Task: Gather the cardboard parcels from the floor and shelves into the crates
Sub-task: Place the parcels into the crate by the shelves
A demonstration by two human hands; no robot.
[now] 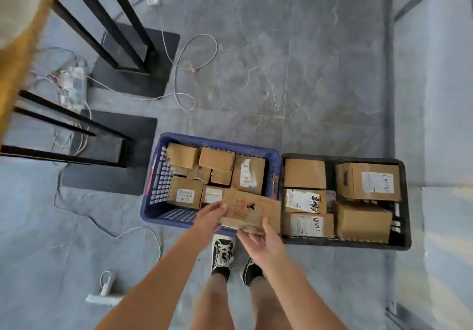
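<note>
— What colours did the two plastic crates have?
— The latticed rectangular crate on the left [153, 196] was blue; the rectangular one beside it [405, 201] was black.
— And the rectangular cardboard parcels [304, 173]?
— Plain brown, several with white labels carrying black handwriting; the flat brown parcel on top [252, 210] bore faded red print.
— The floor?
— The grey stone floor [294, 73] showed pale marbled veins. The canvas shoes [222, 255] were black with white laces.

Both hands on one flat cardboard parcel [252, 212] over the blue crate [156, 194]: left hand [210, 215] grips its left edge, right hand [263, 244] holds the near edge. Black crate [405, 201] alongside, touching, packed with boxes.
</note>
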